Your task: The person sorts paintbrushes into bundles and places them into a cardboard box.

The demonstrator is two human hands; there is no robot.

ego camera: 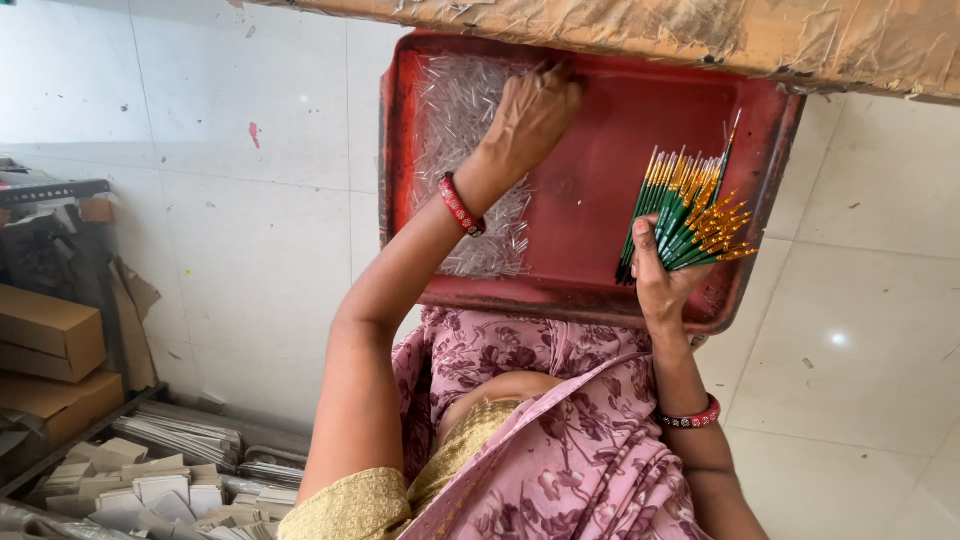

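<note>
Brushes in one hand, tubes under the other.
My right hand (660, 285) grips a fan of green brushes (685, 215) over the red tray (590, 180); my left hand (530, 115), fingers curled, presses into the clear tubes (460, 130).

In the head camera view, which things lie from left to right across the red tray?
Heap of thin clear plastic tubes → left hand reaching into it → bare red tray floor → fanned bundle of green-handled, gold-tipped brushes, held in the right hand.

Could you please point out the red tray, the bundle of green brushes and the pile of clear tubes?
Red tray (590, 180), head view, bare floor of tray.
Green brushes (680, 215), head view, middle of handles.
Clear tubes (450, 130), head view, upper pile.
</note>
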